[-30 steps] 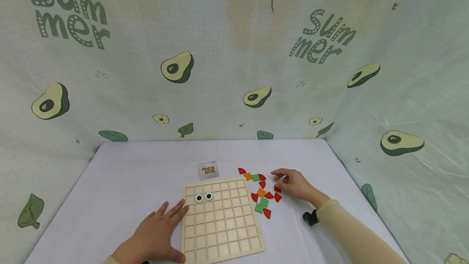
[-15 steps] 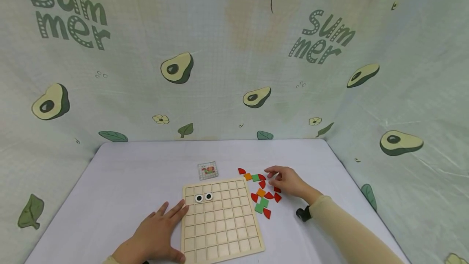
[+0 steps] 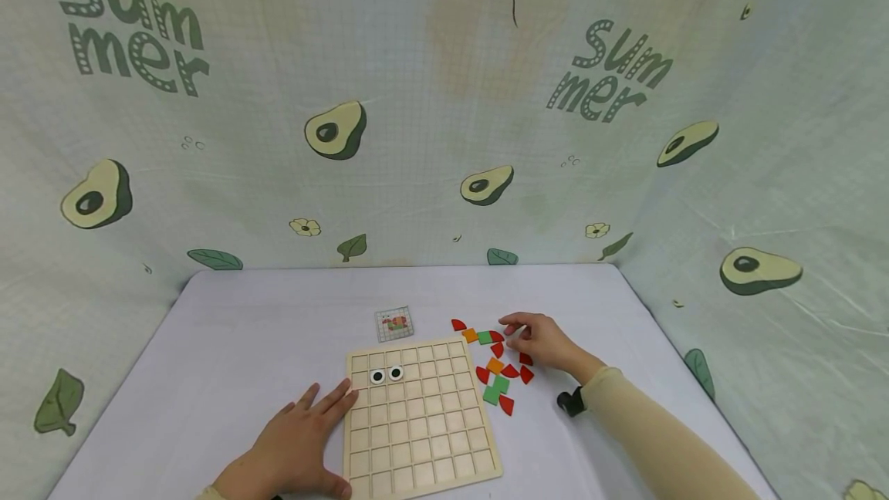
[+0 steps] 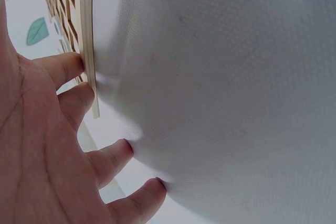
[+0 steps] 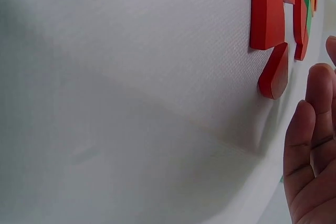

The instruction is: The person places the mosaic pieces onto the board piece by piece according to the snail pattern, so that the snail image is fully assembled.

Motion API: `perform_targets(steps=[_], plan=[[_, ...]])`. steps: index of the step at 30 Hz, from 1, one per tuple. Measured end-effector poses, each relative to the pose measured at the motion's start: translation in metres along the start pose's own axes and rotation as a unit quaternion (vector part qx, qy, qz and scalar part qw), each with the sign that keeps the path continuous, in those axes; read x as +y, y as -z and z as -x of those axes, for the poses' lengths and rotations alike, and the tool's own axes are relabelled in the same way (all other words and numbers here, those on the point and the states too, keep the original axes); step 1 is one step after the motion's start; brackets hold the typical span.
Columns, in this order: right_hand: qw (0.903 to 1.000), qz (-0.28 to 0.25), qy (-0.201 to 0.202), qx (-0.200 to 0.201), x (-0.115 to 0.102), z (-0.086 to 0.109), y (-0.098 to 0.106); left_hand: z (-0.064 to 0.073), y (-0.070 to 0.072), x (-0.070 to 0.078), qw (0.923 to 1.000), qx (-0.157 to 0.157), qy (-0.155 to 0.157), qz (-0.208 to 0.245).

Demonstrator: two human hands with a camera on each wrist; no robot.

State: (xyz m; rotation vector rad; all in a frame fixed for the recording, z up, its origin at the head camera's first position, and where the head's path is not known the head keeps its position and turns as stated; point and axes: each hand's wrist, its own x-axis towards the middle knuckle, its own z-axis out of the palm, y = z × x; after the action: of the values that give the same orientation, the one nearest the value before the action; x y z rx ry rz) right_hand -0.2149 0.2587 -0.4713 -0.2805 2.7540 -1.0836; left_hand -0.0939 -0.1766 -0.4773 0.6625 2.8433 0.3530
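My left hand [image 3: 295,438] lies with spread fingers along the left side of a wooden grid board [image 3: 424,430]. In the left wrist view two of its fingertips touch the board's rim [image 4: 86,40], while other fingertips rest on the cloth. Two round eye pieces [image 3: 396,373] sit side by side in the upper-left cells. Right of the board my right hand [image 3: 545,342] hovers among loose pieces, fingers loosely bent and holding nothing visible. Nearest its fingertips is a red quarter-round piece [image 3: 496,336]. The right wrist view shows red pieces [image 5: 266,17] on the cloth beside the hand [image 5: 315,150].
Orange squares [image 3: 495,366], green squares [image 3: 491,394] and several more red quarter-rounds [image 3: 506,405] lie scattered along the board's right side. Behind the board is a small picture card [image 3: 394,323] with a gridded drawing. A patterned curtain [image 3: 417,214] borders the white table.
My right hand has moved left and slightly away from me over the loose pieces, then nearly stopped. The left hand and board have stayed put.
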Motion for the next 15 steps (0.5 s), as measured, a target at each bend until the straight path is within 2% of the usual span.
perform_targets(steps=[9, 15], plan=[[0.9999, 0.006, -0.008, 0.007, 0.0005, -0.0008, -0.0005, -0.001, -0.0017, -0.0008, 1.0, 0.003, -0.009, -0.004], [0.9999, 0.011, 0.002, -0.004, 0.0014, -0.0018, -0.001, -0.0012, 0.0001, 0.0013, 0.9999, -0.008, 0.008, -0.005]])
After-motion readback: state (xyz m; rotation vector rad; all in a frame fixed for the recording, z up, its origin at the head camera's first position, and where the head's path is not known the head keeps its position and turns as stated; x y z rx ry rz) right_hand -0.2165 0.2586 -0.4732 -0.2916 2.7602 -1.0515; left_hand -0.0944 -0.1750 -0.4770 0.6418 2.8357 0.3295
